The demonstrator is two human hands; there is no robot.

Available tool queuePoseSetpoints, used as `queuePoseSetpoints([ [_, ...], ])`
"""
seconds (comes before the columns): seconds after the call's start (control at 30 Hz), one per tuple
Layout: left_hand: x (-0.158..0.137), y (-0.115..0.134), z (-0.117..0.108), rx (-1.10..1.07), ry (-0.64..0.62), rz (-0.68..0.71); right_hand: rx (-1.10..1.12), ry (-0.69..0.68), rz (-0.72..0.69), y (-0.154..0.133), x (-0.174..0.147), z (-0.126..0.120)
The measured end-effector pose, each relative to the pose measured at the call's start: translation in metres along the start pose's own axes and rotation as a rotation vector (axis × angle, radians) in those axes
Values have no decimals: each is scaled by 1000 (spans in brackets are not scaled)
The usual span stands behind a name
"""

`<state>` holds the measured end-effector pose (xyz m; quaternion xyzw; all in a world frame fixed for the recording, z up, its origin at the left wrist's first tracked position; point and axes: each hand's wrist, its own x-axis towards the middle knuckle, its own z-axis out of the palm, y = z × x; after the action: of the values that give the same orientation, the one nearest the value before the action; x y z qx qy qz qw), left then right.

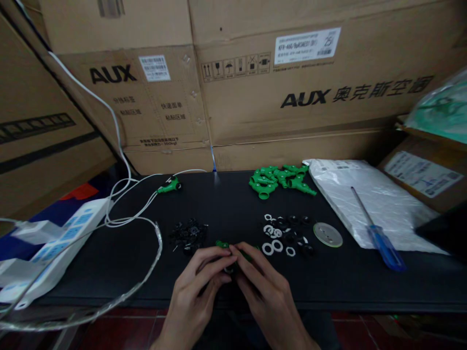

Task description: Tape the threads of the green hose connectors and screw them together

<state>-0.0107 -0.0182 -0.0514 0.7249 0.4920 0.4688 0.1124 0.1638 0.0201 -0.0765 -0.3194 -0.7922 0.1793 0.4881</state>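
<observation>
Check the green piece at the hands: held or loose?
Held: left hand and right hand meet around the green plastic piece, hiding part of it.

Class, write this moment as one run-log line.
Left hand: holding green piece; Right hand: holding same piece; Near left: black parts; Near right: white rings; Beyond: green fittings; Far right: blue screwdriver on white package

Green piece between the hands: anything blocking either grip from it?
Nothing visible. The green piece is at the fingertips of both the left-hand grip and the right-hand grip; fingers cover most of it, so hidden sides can't be judged.
</observation>
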Motion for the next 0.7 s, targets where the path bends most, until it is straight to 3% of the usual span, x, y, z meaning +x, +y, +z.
queuePoseSetpoints([
  [0.2, 0, -1, 1, -28, -37, 15, -45, 51, -54, 3, 0, 0],
  [0.43, -1, 2, 20, 19, 252, -73, -40, 109, -76, -2, 6, -5],
  [0.6, -24, 4, 24, -12, 252, -28, 19, 167, 23, -6, 7, 1],
  [0.7, -35, 7, 23, 67, 383, -147, 21, 181, 79, -7, 5, 3],
])
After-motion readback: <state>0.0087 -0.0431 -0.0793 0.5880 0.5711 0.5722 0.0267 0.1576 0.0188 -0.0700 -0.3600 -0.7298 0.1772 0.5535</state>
